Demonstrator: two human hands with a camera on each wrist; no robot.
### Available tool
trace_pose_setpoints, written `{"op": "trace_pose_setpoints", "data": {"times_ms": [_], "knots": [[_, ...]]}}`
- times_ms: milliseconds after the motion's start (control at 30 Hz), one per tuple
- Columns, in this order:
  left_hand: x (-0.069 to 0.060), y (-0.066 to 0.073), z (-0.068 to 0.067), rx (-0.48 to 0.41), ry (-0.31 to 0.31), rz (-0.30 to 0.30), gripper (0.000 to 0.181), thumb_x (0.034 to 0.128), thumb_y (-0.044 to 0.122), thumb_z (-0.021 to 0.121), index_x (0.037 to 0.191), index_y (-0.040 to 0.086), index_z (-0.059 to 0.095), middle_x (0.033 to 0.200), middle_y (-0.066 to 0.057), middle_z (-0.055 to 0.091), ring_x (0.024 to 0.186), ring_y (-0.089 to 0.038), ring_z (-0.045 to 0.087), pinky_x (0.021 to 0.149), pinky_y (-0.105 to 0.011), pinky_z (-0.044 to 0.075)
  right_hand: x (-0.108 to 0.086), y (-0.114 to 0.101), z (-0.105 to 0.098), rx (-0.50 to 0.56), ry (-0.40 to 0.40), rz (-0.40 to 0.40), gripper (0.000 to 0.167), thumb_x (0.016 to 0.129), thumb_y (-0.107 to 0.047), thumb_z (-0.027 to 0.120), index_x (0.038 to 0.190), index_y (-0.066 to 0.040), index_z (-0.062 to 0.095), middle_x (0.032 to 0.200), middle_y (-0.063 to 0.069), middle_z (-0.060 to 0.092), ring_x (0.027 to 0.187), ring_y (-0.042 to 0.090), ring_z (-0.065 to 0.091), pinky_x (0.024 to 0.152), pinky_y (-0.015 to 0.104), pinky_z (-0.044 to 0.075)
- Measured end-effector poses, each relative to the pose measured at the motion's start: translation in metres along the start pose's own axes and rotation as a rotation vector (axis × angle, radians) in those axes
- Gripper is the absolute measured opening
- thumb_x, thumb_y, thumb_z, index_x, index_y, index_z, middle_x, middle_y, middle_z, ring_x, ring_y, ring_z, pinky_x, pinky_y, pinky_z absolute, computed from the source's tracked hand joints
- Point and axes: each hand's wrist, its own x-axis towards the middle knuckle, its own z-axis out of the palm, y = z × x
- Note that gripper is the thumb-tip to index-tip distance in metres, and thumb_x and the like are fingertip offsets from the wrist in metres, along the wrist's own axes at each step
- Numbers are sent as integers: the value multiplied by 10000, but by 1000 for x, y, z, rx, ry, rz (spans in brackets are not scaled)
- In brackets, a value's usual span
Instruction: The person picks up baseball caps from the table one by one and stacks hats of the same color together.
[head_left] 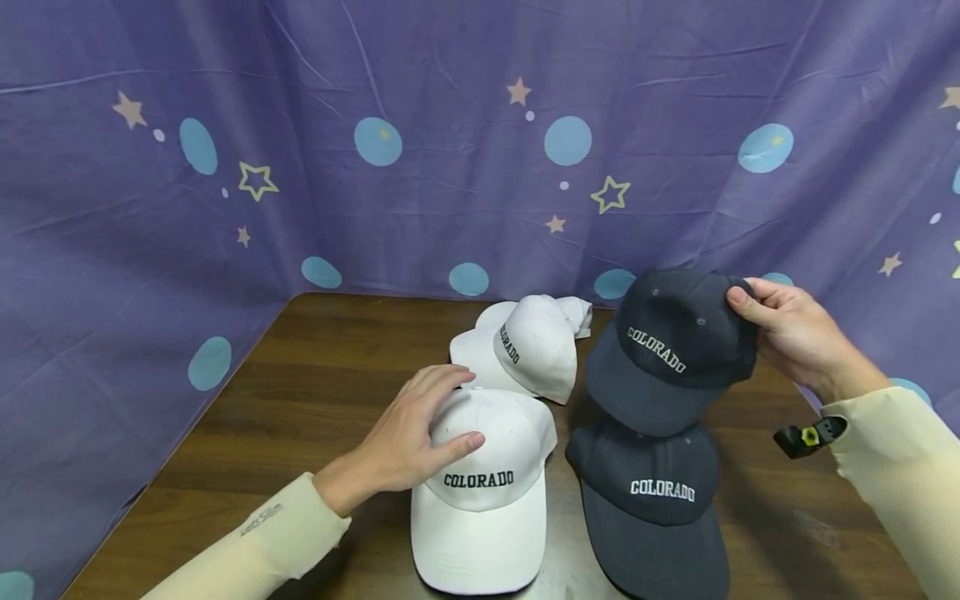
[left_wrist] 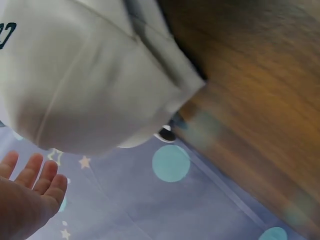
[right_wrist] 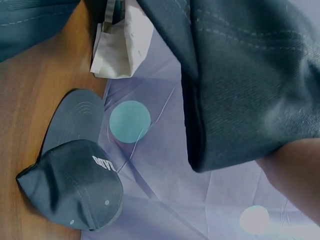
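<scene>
- Held dark cap (head_left: 678,337): above lower dark cap (head_left: 652,529), long axis slanting, brim down-left; lies just left of right hand (head_left: 802,337), the nearer hand.
- Right hand pinches crown's edge; fingers mostly hidden.
- Left hand (head_left: 408,437): loosely spread at front white cap (head_left: 491,500), gripping nothing; contact unclear.
- Brim-to-lower-cap contact: cannot tell.

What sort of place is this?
Probably a makeshift indoor filming corner: star-patterned purple cloth hung behind and beside a wood-grain table, with white caps and dark caps lettered COLORADO.
</scene>
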Motion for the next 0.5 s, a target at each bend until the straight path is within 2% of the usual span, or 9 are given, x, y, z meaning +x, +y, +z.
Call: {"op": "trace_pose_setpoints", "data": {"times_ms": [300,500], "knots": [[12,14,4,-8,-16,44,693,882,469,736,1433,96,545,1458,-23,528,1384,-197,441,1177,-458,317,-4,2,3,-5,-213,-12,370,1096,31,321,1153,24,687,1027,107,760,888,176,742,738,290,600],[18,21,9,-10,-8,84,681,875,464,740,1411,88,556,1438,-19,545,1369,-211,455,1169,-457,324,-8,7,2,-44,-295,-5,362,1094,48,309,1133,24,668,1027,100,755,916,163,738,758,289,598]]}}
